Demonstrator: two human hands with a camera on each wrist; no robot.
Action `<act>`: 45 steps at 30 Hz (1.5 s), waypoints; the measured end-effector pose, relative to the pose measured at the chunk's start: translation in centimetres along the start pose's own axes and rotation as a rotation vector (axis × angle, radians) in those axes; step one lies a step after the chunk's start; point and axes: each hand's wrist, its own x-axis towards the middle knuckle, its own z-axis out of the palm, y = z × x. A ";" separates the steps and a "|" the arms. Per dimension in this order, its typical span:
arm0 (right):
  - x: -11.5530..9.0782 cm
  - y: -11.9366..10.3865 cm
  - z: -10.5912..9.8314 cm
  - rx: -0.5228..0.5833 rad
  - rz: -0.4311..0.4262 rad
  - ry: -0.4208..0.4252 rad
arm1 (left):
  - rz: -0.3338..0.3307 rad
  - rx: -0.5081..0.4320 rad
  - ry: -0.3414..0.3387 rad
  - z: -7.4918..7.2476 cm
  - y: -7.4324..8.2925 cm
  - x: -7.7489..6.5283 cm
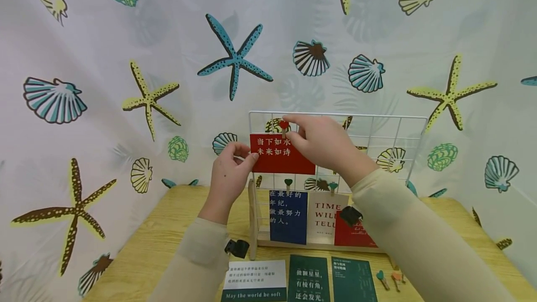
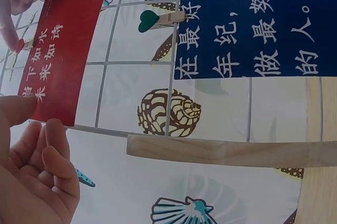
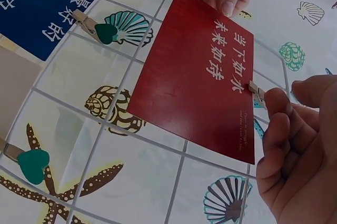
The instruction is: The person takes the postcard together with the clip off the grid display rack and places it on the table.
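Observation:
Against the wire grid (image 1: 369,116) hangs a red card (image 1: 285,162) with white writing. My left hand (image 1: 230,171) pinches its left edge between thumb and fingers, seen also in the left wrist view. A small wooden clip with a red heart (image 1: 284,125) sits at the card's top edge. My right hand (image 1: 325,141) is at this clip, one straight fingertip touching the heart's top, the thumb apart below. In the right wrist view the clip's wooden end (image 3: 255,91) shows on the card edge, while its heart is hidden behind the fingers.
Lower on the grid hang a blue card (image 1: 288,218), a cream card (image 1: 320,209) and another red card (image 1: 356,234). A white-and-green card (image 1: 254,274) and two green cards (image 1: 308,276) lie on the wooden table (image 1: 138,246). Loose heart clips (image 1: 382,279) lie at right.

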 end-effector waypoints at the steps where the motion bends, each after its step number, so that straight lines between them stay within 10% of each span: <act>1: 0.0 0.0 0.0 -0.005 0.000 0.003 | 0.000 0.001 0.001 0.0 0.0 0.0; 45: 1.0 -0.7 0.8 -0.096 0.079 -0.036 | -0.005 -0.028 -0.020 0.2 0.2 -0.1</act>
